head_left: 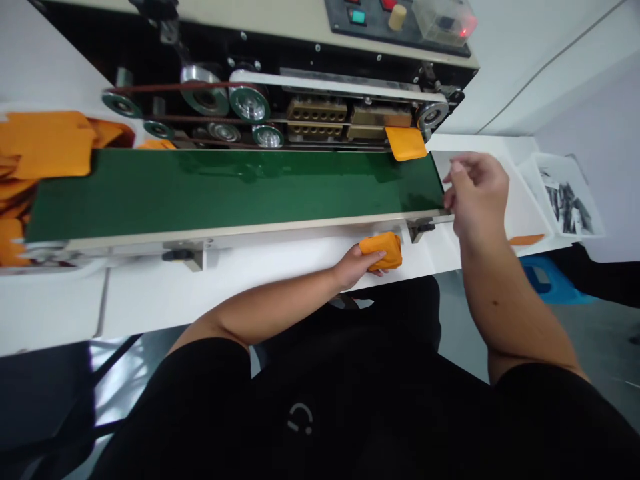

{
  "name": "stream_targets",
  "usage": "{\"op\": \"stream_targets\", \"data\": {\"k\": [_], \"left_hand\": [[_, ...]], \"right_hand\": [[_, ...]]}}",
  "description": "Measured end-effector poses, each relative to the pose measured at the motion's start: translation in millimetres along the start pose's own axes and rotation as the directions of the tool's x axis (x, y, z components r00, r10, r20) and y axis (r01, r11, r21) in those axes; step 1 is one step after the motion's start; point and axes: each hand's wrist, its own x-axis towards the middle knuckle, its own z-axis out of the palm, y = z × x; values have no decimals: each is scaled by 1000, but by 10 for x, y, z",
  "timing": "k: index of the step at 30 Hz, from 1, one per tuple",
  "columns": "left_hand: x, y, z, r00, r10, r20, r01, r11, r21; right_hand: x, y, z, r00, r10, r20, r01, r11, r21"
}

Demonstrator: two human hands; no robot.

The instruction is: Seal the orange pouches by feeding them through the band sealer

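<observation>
My left hand (353, 268) is closed around a small stack of orange pouches (383, 250), held low in front of the green conveyor belt. Just past the belt's right end, my right hand (477, 190) hovers with loosely curled fingers, slightly blurred; nothing shows in it. To its left, another orange pouch (406, 144) hangs by its top edge from the band sealer (320, 110), its lower part over the green conveyor belt (240, 193). At the belt's far left end lies an orange pouch (55, 143) above a pile of others.
The white table (280, 267) runs along the front. A white bin (570, 200) of dark packets stands at the right, with a single orange piece (526, 239) near it. Below is a blue plastic object (555, 280). Pulleys and the control panel (395, 20) face me.
</observation>
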Motion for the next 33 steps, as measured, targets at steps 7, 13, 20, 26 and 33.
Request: {"op": "stream_targets", "data": {"k": [7, 13, 20, 26, 33], "left_hand": [[-16, -2, 26, 999, -13, -45, 13, 1000, -20], [-65, 51, 46, 999, 30, -20, -29, 999, 37], [-58, 63, 55, 999, 44, -24, -42, 996, 76], [-54, 89, 60, 996, 24, 85, -33, 994, 100], [-31, 95, 39, 999, 1, 48, -5, 996, 91]], "right_hand": [[-1246, 342, -112, 985, 24, 173, -8, 996, -93], [-1481, 532, -33, 945, 108, 309, -31, 969, -243], [-1467, 570, -44, 959, 141, 246, -101, 980, -169], [-1282, 393, -126, 936, 48, 348, 17, 983, -184], [-1091, 341, -194, 942, 84, 325, -62, 995, -78]]}}
